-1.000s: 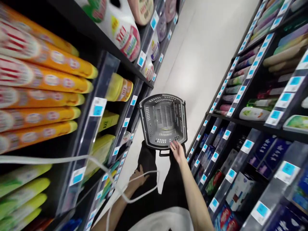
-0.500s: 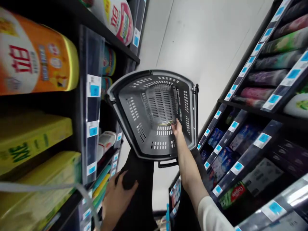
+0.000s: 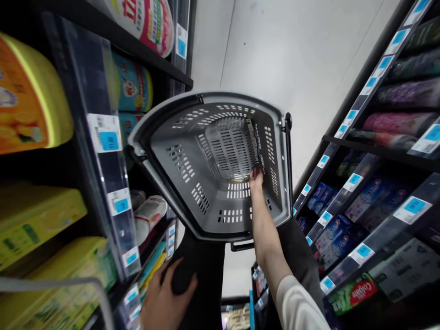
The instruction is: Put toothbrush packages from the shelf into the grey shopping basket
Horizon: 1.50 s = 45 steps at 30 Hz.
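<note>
My right hand [image 3: 256, 178] reaches deep into a grey plastic shopping basket [image 3: 184, 197] with slotted walls. Its fingers are curled at the near end of a thin, flat package [image 3: 253, 140] that stands along the basket's right wall. Fingertips and contact point are too small and dark to make out clearly. A narrow yellowish strip [image 3: 237, 178] shows at the bottom of the basket beside the fingers. My left hand [image 3: 168, 293] is held over my dark-clad left leg, fingers spread and nothing in them, apart from the basket.
Shelves on the left hold an orange bottle [image 3: 30, 101], a pink-labelled bottle [image 3: 147, 20] and yellow boxes [image 3: 51, 270]. Toothpaste boxes [image 3: 354, 291] and dark-toned packs fill the right shelves. Pale floor [image 3: 275, 50] runs between them. A whitish loop [image 3: 79, 284] crosses the lower left.
The view has shifted closer, so the basket appears larger. My right hand has moved slightly right, towards the basket's right wall. My left hand stays spread in nearly the same place.
</note>
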Available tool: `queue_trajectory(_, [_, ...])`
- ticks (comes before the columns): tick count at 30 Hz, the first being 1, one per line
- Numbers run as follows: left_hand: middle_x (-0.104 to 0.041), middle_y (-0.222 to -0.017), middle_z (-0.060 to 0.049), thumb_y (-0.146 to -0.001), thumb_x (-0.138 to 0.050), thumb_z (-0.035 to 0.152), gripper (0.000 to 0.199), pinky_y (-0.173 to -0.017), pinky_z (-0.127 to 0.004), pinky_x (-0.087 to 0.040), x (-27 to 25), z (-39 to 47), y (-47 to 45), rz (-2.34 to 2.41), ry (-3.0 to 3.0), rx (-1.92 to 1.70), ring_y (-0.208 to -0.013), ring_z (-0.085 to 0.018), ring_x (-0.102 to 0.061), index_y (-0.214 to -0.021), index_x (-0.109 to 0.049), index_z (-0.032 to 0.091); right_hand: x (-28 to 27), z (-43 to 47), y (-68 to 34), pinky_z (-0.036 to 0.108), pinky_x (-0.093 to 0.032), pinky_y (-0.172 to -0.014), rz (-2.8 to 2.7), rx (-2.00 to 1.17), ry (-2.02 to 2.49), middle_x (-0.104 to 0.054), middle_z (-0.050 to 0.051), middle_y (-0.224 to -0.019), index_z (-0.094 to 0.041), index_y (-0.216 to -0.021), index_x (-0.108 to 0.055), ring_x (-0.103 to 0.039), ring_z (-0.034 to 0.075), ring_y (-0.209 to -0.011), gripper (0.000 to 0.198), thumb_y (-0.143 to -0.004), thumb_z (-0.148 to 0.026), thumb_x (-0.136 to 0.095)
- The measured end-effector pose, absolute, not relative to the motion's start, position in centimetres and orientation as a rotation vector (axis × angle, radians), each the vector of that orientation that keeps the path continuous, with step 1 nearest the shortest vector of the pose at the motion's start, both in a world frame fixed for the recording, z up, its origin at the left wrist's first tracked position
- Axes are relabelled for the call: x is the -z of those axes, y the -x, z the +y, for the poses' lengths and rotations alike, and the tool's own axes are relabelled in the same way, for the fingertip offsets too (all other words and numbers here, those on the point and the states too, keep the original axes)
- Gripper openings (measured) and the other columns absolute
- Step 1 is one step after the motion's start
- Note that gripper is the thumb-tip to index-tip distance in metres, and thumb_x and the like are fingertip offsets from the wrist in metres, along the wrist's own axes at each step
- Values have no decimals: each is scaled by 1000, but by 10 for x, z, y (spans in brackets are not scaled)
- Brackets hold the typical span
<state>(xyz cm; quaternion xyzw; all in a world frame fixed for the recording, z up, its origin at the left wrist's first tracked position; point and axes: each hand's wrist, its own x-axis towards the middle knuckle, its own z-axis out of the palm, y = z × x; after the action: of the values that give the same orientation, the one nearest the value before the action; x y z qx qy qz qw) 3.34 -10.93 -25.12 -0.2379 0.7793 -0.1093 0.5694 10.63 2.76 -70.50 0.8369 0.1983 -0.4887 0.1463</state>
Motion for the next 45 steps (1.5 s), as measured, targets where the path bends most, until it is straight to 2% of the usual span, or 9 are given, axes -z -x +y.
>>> queue_trajectory(7, [-56,-135,-13,-85,-43,59,57,-112,-51,-46,254,-112,-36,1826,533,259,-126,-35,-57,-127,-60,23,719,35,-90,34,-60,-83,401,1505,-2349,-55,8,-143,-26,-126,-54,-67,16,-104,31,-99,-40,-49])
queue_trajectory(12, [-56,-136,-11,-86,-42,62,59,-108,-49,-50,254,-112,-32,1811,517,281,-126,-34,-59,-127,-60,24,722,21,-85,31,-58,-86,398,1555,-2349,-57,2,-141,-33,-129,-52,-67,11,-102,34,-95,-32,-54])
queue_trajectory(15, [-55,-139,-9,-87,-42,62,57,-105,-48,-52,254,-109,-28,1783,537,294,-124,-33,-60,-128,-60,26,728,16,-82,32,-58,-86,417,1558,-2355,-58,1,-139,-32,-125,-55,-67,12,-102,31,-94,-32,-55])
queue_trajectory(22, [-56,-139,-9,-87,-44,60,57,-106,-48,-52,253,-111,-32,1805,538,281,-126,-34,-59,-129,-60,26,753,21,-69,36,-59,-83,404,1553,-2307,-64,6,-122,-25,-111,-57,-67,16,-97,19,-93,-30,-50])
queue_trajectory(27, [-56,-137,-10,-87,-45,59,54,-107,-49,-51,253,-112,-33,1818,543,260,-126,-34,-60,-127,-61,26,754,24,-62,33,-60,-85,382,1584,-2298,-65,3,-113,-25,-106,-54,-67,14,-94,13,-94,-28,-51])
queue_trajectory(32, [-56,-138,-10,-87,-44,60,55,-101,-50,-54,253,-113,-31,1812,562,272,-125,-35,-60,-128,-61,26,752,23,-57,33,-62,-80,330,1521,-2231,-65,2,-97,-23,-102,-54,-68,14,-86,9,-95,-22,-48])
queue_trajectory(37, [-58,-137,-8,-87,-50,59,53,-104,-45,-52,250,-119,-32,1844,550,237,-122,-33,-61,-126,-63,25,758,19,-48,30,-64,-74,349,1441,-2093,-65,1,-89,-20,-108,-55,-69,14,-81,14,-97,-13,-50])
queue_trajectory(41, [-57,-139,-7,-90,-50,58,51,-101,-43,-54,249,-121,-31,1814,563,269,-119,-31,-63,-128,-63,26,751,16,-50,23,-61,-64,432,1333,-1899,-66,1,-83,-13,-104,-60,-67,11,-70,6,-99,-15,-57])
queue_trajectory(45, [-55,-142,-6,-91,-47,57,51,-100,-45,-54,250,-118,-28,1799,586,290,-119,-31,-63,-129,-62,27,724,17,-60,26,-61,-63,611,1182,-1671,-70,5,-85,-10,-104,-65,-69,14,-70,17,-94,-22,-69])
